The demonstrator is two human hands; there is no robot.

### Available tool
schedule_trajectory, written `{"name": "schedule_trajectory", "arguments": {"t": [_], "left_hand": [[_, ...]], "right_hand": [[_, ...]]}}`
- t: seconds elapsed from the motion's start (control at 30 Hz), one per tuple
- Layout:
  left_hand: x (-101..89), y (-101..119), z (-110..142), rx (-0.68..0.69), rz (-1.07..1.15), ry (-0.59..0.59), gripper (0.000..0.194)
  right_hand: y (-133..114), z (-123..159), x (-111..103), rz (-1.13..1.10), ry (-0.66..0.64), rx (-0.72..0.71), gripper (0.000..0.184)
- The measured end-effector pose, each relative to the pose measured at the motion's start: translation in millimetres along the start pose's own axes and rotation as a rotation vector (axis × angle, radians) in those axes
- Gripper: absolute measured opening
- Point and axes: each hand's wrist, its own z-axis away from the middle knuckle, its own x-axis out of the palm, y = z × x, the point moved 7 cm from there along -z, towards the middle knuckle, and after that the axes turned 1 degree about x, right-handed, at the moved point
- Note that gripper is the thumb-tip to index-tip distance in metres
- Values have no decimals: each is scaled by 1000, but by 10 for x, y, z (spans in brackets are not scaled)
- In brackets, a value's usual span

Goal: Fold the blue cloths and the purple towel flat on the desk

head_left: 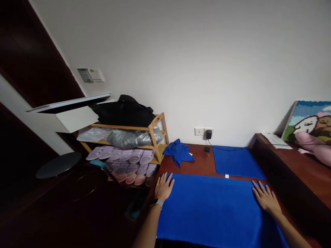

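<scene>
A large blue towel (209, 206) lies spread flat on the reddish-brown wooden surface (201, 151). My left hand (163, 187) rests on its far left corner, fingers apart and palm down. At the far right corner lies my right hand (266, 198), also flat with spread fingers. Behind the towel, to the right, a smaller blue towel (236, 162) is laid out flat with a white tag (227, 176) at its near edge. A crumpled blue cloth (178, 152) sits at the back left.
A black plug (209, 134) in the wall socket trails a cable over the smaller towel. Left stands a wooden rack (156, 137) with several slippers (134, 156) and a black bag (126, 112). On the raised right ledge (292, 162) lies a pink plush toy (315, 148).
</scene>
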Motion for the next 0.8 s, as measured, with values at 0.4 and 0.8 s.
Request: {"name": "schedule_trajectory", "arguments": {"t": [0.4, 0.8], "left_hand": [[50, -89, 27, 18, 64, 6, 53], [28, -100, 25, -11, 41, -2, 58]], "right_hand": [[275, -82, -134, -43, -12, 126, 76], [-3733, 931, -558, -336, -23, -735, 68]]}}
